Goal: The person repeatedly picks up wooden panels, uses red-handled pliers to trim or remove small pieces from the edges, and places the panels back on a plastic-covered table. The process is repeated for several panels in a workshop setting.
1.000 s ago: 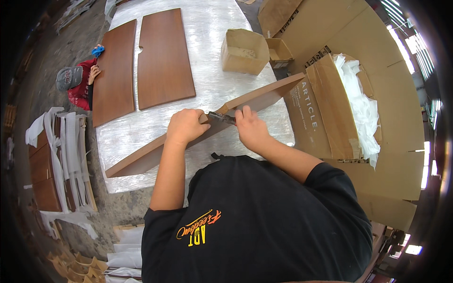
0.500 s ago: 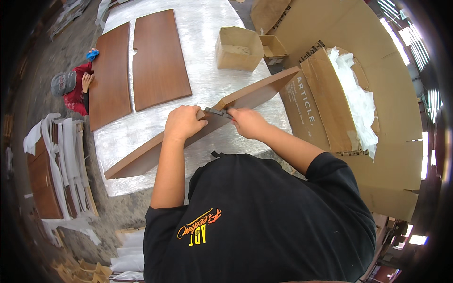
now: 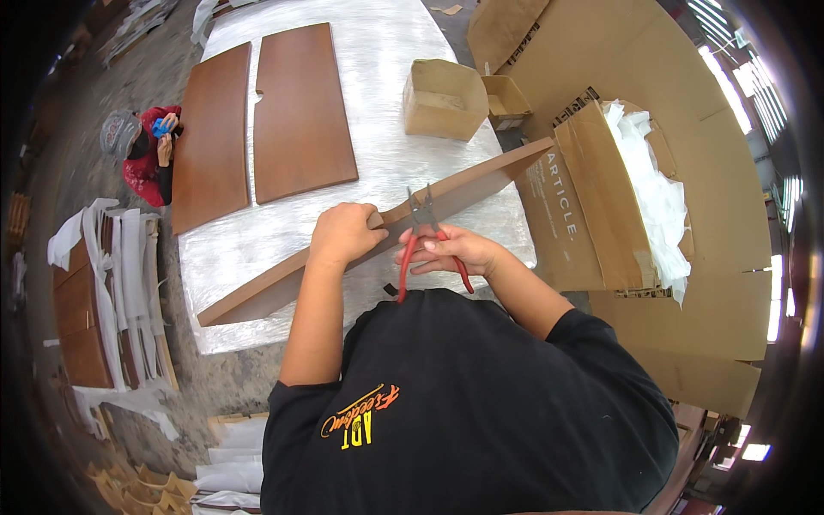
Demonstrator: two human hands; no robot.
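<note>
A brown wooden panel [image 3: 489, 182] stands on its long edge in front of me, slanting from near left to far right, with a notch midway along its top edge. My left hand [image 3: 345, 233] is closed over that top edge just left of the notch. On the notch's other side, my right hand [image 3: 459, 251] holds pliers [image 3: 422, 221] with red handles. Their grey jaws point away from me, slightly apart, in front of the panel's top edge. The handles spread back toward my shirt between loosely curled fingers.
Two brown panels [image 3: 305, 112] lie flat on the wrapped table [image 3: 378, 51]. A co-worker in red [image 3: 148, 176] holds a blue cloth at its left side. Open cardboard boxes [image 3: 446, 107] stand at the far right edge; a large carton [image 3: 601, 197] with white wrapping stands at right.
My right hand has drawn back from the notch toward me, and the pliers now point away with their red handles showing. My left hand stays on the panel. The co-worker's hands have come together.
</note>
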